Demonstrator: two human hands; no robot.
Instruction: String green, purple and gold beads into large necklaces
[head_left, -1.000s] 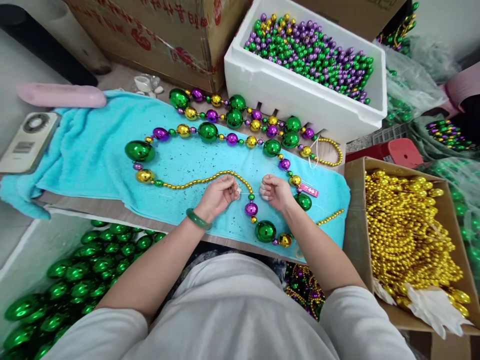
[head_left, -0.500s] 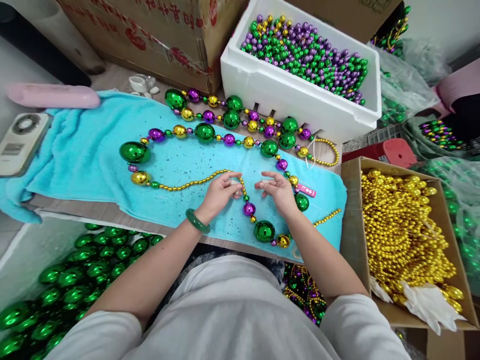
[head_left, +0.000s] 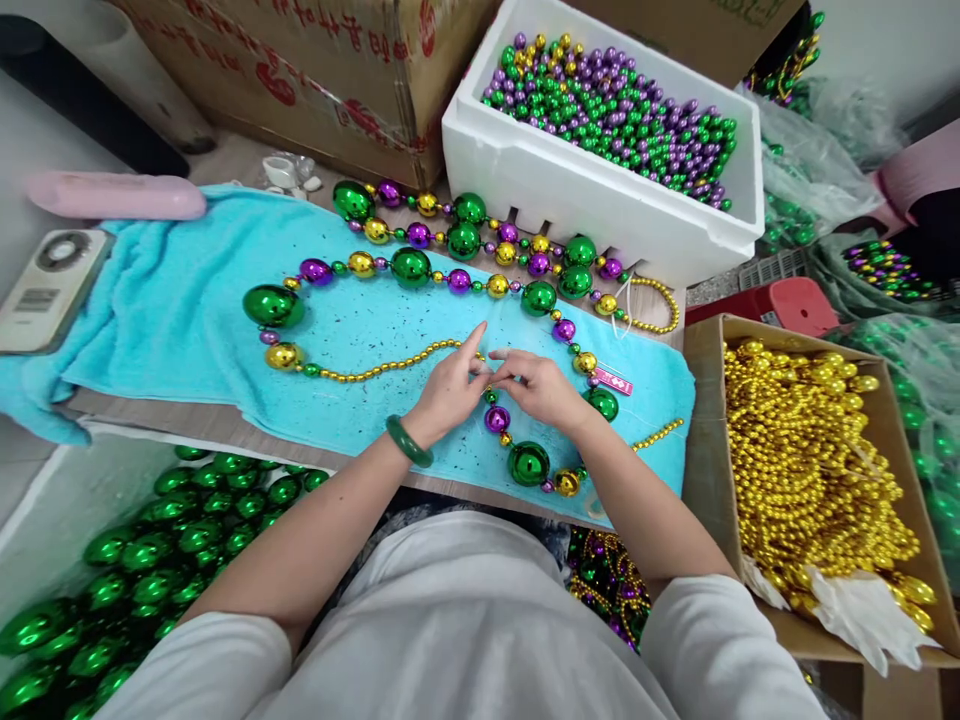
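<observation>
A bead necklace [head_left: 411, 267] of large green, purple and gold balls lies in an open loop on a turquoise towel [head_left: 180, 300], with a run of small gold beads on its near side. Over that run, my left hand [head_left: 452, 388] has its index finger raised and its thumb bent in against the necklace. My right hand [head_left: 534, 388] meets it there, thumb and fingertips pinched together at the same spot. The fingers cover the exact part of the strand they grip. A green bangle [head_left: 409, 441] circles my left wrist.
Another beaded strand [head_left: 463, 240] lies behind, before a white foam box [head_left: 600, 215] of loose beads. To the right stands a carton [head_left: 709, 440] of gold bead strings; large green balls [head_left: 150, 555] fill the lower left. A phone [head_left: 52, 290] and pink case [head_left: 116, 196] are far left.
My hands, apart half a second ago, have come together over the small gold beads. The left index finger has lifted, and the right hand has moved left and closed into a pinch.
</observation>
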